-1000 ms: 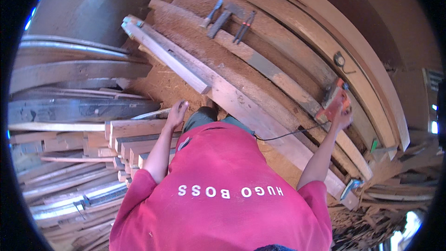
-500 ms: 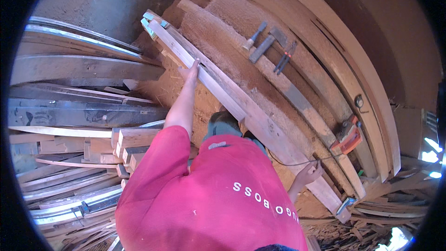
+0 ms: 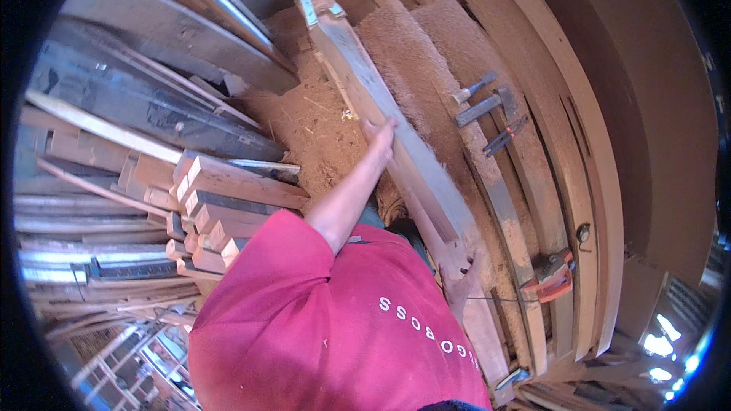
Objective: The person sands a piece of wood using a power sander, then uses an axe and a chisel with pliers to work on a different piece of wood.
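Observation:
A pale wooden board (image 3: 415, 164) lies lengthwise on a longer wooden plank (image 3: 434, 236) in front of me. My left hand (image 3: 381, 137) is closed around the near edge of the board, about midway along it. At its lower end is my right hand (image 3: 461, 281), fingers spread apart against the wood; the palm side is hidden. Pale blue-green pieces (image 3: 307, 6) sit at the far end of the plank. A blue clamp-like piece (image 3: 514, 377) is at its near end, and a thin dark cord (image 3: 499, 300) runs beside my right hand.
Right of the boards, a chisel (image 3: 474, 87), a hammer (image 3: 487, 106) and red-handled pincers (image 3: 506, 135) rest on sawdust-covered beams (image 3: 499, 205). Farther down is an orange tool (image 3: 550, 278), with a small round object (image 3: 584, 233) nearby. Stacked timber (image 3: 221, 183) fills the left side.
The view has turned. My right hand has moved from the plank's near end up to the board's lower end. My left hand keeps its hold, and the board now lies more squarely over the plank.

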The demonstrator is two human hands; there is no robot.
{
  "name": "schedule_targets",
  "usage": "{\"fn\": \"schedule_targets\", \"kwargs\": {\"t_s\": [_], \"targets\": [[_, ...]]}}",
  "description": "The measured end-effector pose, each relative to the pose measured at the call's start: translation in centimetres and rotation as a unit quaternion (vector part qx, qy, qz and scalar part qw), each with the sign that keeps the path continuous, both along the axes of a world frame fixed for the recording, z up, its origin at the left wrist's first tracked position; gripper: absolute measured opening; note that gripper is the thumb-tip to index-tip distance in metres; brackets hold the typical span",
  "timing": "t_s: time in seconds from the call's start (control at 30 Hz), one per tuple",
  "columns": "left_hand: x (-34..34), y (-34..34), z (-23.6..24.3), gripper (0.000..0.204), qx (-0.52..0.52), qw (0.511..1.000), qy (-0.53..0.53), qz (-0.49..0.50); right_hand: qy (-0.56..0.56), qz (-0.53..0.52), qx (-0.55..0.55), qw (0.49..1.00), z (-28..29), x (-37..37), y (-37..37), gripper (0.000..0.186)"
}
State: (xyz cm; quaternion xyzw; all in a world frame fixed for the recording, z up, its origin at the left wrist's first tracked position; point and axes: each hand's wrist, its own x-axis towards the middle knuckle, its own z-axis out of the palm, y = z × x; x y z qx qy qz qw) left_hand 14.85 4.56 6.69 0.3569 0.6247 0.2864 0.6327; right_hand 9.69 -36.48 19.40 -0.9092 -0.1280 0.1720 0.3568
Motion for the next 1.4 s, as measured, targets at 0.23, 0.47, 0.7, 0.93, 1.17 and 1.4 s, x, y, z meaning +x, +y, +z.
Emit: {"fn": "schedule_targets", "kwargs": {"t_s": [0.23, 0.47, 0.7, 0.93, 1.17, 1.4], "targets": [[-9.1, -11.0, 6.0, 0.057, -0.107, 0.945, -0.289, 0.115, -0.249, 0.229, -0.048, 0.94, 4.2, 5.1, -7.1, 0.112], [-19.3, -21.0, 8.6, 0.045, -0.163, 0.902, -0.29, 0.274, -0.329, 0.494, 0.028, 0.805, 11.3, 8.7, -5.2, 0.06], [-29.5, -27.2, 4.2, 0.048, -0.26, 0.808, -0.337, 0.406, -0.264, 0.77, -0.007, 0.58, 18.2, 4.1, 6.5, 0.057], [-39.3, -26.4, 3.8, 0.071, -0.231, 0.767, -0.388, 0.457, -0.194, 0.895, 0.112, 0.385, 18.3, -10.2, 18.8, 0.06], [-49.9, -26.6, -2.4, 0.076, -0.073, 0.831, -0.259, 0.487, -0.208, 0.854, 0.126, 0.461, 5.8, -28.1, 29.6, 0.042], [-53.6, -47.4, -11.4, 0.061, -0.075, 0.921, 0.124, 0.362, -0.209, 0.836, -0.001, 0.507, -5.1, -38.7, 36.7, 0.06]]}}
